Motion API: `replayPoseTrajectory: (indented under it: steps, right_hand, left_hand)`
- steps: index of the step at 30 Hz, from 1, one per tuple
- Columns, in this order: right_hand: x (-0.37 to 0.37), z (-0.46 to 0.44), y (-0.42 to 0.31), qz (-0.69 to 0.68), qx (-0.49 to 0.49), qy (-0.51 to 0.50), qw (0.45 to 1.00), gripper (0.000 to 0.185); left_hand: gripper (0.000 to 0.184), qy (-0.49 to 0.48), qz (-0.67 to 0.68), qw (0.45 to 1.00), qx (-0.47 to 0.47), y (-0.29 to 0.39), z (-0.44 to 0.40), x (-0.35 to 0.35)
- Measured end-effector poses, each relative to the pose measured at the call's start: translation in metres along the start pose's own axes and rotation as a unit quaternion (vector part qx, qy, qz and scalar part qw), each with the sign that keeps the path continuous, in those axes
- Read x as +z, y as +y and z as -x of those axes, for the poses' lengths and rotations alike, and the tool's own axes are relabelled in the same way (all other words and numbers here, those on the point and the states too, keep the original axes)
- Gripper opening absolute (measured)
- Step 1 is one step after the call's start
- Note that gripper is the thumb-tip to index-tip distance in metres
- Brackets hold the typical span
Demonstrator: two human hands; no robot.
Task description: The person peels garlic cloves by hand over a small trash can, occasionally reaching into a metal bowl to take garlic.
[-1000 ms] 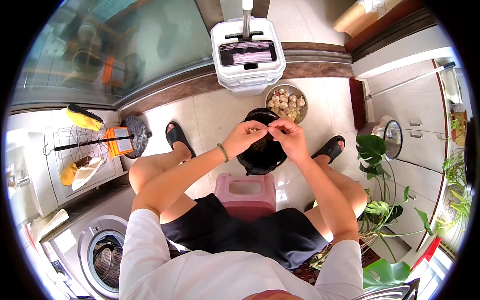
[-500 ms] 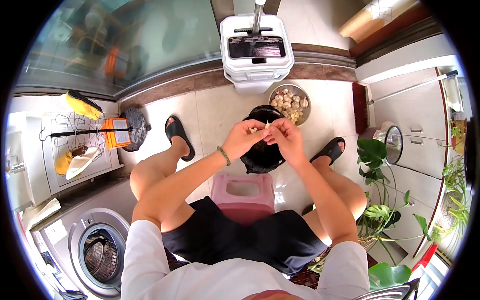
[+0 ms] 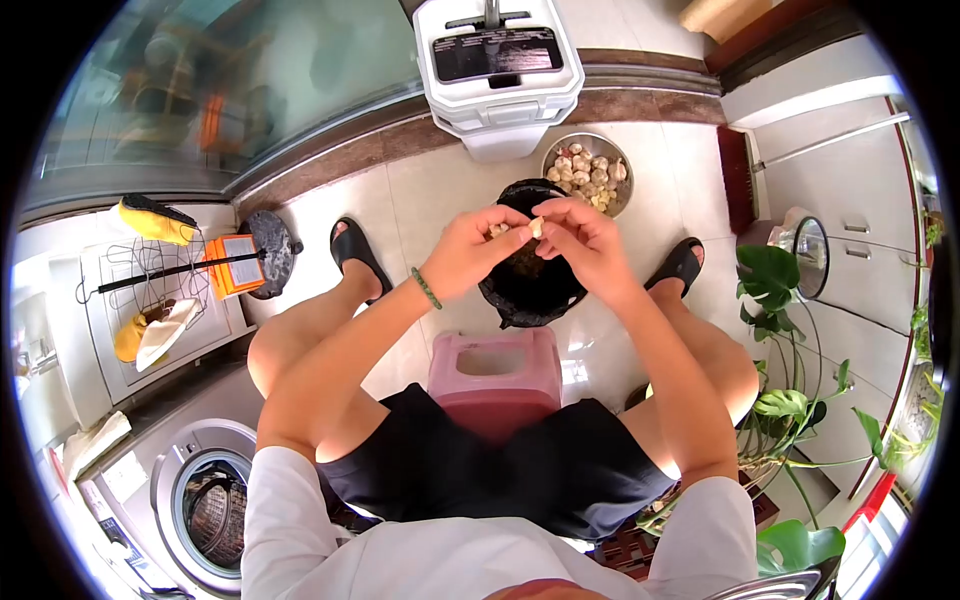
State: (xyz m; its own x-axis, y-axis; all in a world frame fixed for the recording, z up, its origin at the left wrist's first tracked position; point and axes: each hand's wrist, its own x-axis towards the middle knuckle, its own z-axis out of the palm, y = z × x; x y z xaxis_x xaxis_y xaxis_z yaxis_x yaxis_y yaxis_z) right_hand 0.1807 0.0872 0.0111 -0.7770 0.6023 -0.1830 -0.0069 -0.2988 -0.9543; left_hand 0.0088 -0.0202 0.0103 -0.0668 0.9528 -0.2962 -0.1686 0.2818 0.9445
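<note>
Small cream-white piece (image 3: 537,228), prob. a garlic clove but too tiny to be sure, pinched btwn fingertips of L hand (image 3: 478,248) & R hand (image 3: 592,250). More pale bits (image 3: 497,230) in L's curled fingers. Black plastic-lined round bin (image 3: 530,308) below, partly hidden by hands. Round silvery metal bowl (image 3: 624,203) w/ whitish garlic bulbs (image 3: 590,170) just beyond; pink plastic stool (image 3: 495,392) nearer body.

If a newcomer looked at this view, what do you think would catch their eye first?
Most likely the left hand and right hand, meeting near the middle above a black bin, with what looks like a garlic clove pinched between them. Next might come the metal bowl of garlic bulbs, just beyond the bin to the right, and the pink stool lower in the picture.
</note>
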Motion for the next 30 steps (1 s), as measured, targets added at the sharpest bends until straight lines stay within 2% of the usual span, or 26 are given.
replayPoseTrajectory:
  steps: [4,6,9,13,15,16,17,18,24,28,30]
  right_hand:
    - [-0.004,-0.005,0.000,-0.022,0.002,0.011,1.000,0.006]
    - [-0.008,-0.005,0.003,-0.028,0.011,0.015,0.999,0.006]
    - [-0.012,-0.003,0.006,-0.009,0.032,-0.010,0.999,0.005]
    - [-0.007,0.000,0.011,-0.018,0.041,-0.021,0.999,0.004]
    - [-0.007,0.003,0.015,-0.013,0.030,-0.011,0.999,0.005]
    - [-0.008,0.004,0.017,0.042,0.022,-0.015,0.999,0.005]
    - [-0.010,0.004,0.018,0.098,0.012,-0.018,0.995,0.005]
    - [-0.010,0.004,0.020,0.098,0.011,-0.015,0.995,0.005]
    - [-0.005,0.007,0.031,0.158,-0.015,0.021,0.987,0.003]
    - [-0.005,0.007,0.034,0.178,-0.004,0.025,0.984,0.002]
    - [-0.007,0.006,0.035,0.174,0.001,0.023,0.984,0.003]
  left_hand:
    - [0.022,0.006,-0.004,1.000,0.000,0.012,-0.004,-0.002]
    - [0.018,0.001,0.044,0.998,0.036,0.011,-0.005,-0.003]
    - [0.024,-0.002,0.024,0.999,0.035,0.009,-0.003,-0.004]
    - [0.021,0.016,0.023,0.999,0.023,0.006,-0.005,0.001]
    - [0.017,0.028,-0.088,0.992,0.084,0.000,-0.010,0.000]
    - [0.017,0.025,-0.088,0.993,0.081,-0.001,-0.009,0.001]
    - [0.013,0.029,-0.170,0.981,0.089,0.000,-0.009,0.001]
    - [0.010,0.033,-0.251,0.962,0.099,0.001,-0.010,0.002]
    - [0.013,0.071,-0.390,0.909,0.127,-0.003,-0.005,0.015]
    - [0.013,0.110,-0.342,0.926,0.118,-0.012,-0.010,0.014]
    - [0.019,0.097,-0.106,0.990,0.008,-0.017,-0.016,0.004]
